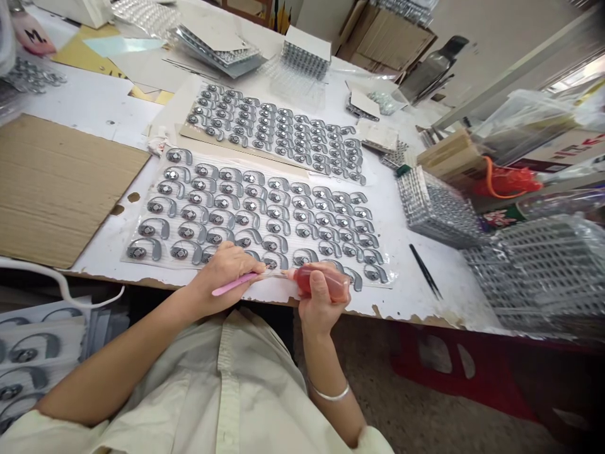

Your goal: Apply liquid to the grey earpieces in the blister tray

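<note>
My left hand (pixel 230 272) is closed around a slim, flat pink tool (pixel 234 285); its working tip is hidden by my fingers. In my right hand (pixel 320 302) is a squeeze bottle (pixel 326 284) of reddish liquid, tipped sideways with its nozzle pointing left. The nozzle and my left fingertips nearly meet at the front edge of a clear-wrapped sheet (pixel 132 233). Rows of grey, hook-shaped pieces with round metallic centres cover this sheet, including one piece (pixel 275 260) just above the nozzle.
Behind lies a second sheet of hooked pieces (pixel 278 135). Brown cardboard (pixel 57 183) covers the table's left side. Black tweezers (pixel 425 271) rest at right, near stacked clear plastic trays (pixel 539 271). A white cable (pixel 66 290) hangs over the left front edge; a red stool (pixel 454 366) stands below.
</note>
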Demonstrator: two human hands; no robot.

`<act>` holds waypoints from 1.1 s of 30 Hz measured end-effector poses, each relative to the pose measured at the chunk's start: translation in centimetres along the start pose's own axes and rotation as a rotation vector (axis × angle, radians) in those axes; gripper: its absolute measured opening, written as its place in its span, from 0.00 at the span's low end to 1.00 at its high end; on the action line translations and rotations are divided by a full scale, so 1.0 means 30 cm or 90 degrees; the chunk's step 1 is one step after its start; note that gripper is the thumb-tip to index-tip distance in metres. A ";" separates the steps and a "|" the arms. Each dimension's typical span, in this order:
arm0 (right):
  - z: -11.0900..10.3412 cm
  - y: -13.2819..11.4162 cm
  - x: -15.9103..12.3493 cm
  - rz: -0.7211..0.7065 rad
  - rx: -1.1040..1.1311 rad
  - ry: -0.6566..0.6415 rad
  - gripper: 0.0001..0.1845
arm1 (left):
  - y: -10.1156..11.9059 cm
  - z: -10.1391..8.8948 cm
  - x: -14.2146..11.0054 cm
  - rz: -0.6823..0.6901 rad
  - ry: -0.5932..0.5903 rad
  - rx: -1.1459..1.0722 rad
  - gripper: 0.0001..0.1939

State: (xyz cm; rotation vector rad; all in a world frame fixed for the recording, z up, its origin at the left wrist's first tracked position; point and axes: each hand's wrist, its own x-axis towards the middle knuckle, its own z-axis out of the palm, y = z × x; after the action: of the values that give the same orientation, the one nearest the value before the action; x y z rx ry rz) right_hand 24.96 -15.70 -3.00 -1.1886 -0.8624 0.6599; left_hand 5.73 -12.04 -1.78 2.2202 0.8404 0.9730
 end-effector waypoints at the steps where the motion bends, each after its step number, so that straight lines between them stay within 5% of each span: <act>1: 0.000 -0.001 -0.001 -0.001 -0.008 -0.004 0.12 | 0.000 -0.001 0.001 0.001 0.001 0.000 0.06; 33: -0.024 0.024 -0.008 -0.068 -0.130 -0.027 0.14 | 0.001 -0.001 0.002 -0.008 0.005 0.001 0.04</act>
State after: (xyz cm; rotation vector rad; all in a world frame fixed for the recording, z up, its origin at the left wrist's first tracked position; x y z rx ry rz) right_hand 25.43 -16.08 -3.83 -1.3051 -1.0405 0.5197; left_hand 5.75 -11.99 -1.73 2.2114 0.8578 0.9759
